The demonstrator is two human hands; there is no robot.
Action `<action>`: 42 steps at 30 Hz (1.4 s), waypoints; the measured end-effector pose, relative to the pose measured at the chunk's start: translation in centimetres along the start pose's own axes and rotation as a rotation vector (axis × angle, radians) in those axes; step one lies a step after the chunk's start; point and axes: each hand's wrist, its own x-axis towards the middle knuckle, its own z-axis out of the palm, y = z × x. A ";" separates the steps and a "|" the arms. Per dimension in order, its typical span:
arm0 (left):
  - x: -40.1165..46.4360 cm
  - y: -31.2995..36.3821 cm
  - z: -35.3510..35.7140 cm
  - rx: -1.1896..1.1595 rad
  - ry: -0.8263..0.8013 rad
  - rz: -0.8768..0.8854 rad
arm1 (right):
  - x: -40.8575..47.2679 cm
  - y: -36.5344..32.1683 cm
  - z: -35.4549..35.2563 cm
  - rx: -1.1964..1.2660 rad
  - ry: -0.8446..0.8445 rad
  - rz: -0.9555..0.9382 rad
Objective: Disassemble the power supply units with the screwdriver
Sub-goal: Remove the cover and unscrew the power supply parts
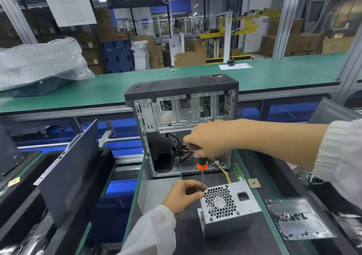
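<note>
Upright, screwdriver gripped at its handle by right hand, tip hidden behind left hand fingers pinching at power supply corner on dark mat.

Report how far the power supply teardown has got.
Done: the power supply unit is already out of the open computer case and sits on the dark mat. In hand: the right hand holds the screwdriver upright, its tip at the unit's top-left corner, where the left hand steadies it. Left: the unit's cover is still on, with other corner screws still in place.
</note>
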 end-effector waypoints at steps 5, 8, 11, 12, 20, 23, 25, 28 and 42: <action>-0.2 0.0 -0.3 -0.029 0.000 -0.015 | -0.3 0.4 -0.6 0.120 -0.109 -0.089; 0.0 0.1 -0.1 -0.026 0.022 -0.021 | 0.0 0.2 0.2 0.153 0.005 0.039; 0.1 0.3 0.1 -0.004 0.057 -0.010 | 0.4 -0.4 0.9 -0.049 0.141 0.093; 0.1 0.3 0.2 0.002 0.065 -0.007 | 0.5 -0.4 1.0 -0.074 0.139 0.059; 0.4 0.4 0.5 0.096 0.109 -0.004 | -0.3 0.8 0.2 0.230 0.074 -0.114; 0.4 0.5 0.5 0.091 0.126 -0.011 | -0.6 1.3 0.4 0.278 0.146 -0.071; 0.5 0.6 0.4 0.108 0.116 -0.007 | -0.7 1.5 0.5 0.305 0.169 -0.045; 0.5 0.7 0.2 0.159 0.055 0.015 | -0.7 1.6 0.7 0.327 0.178 -0.031; 0.5 1.2 0.0 0.323 0.281 0.107 | -2.6 3.3 0.9 0.357 0.313 0.053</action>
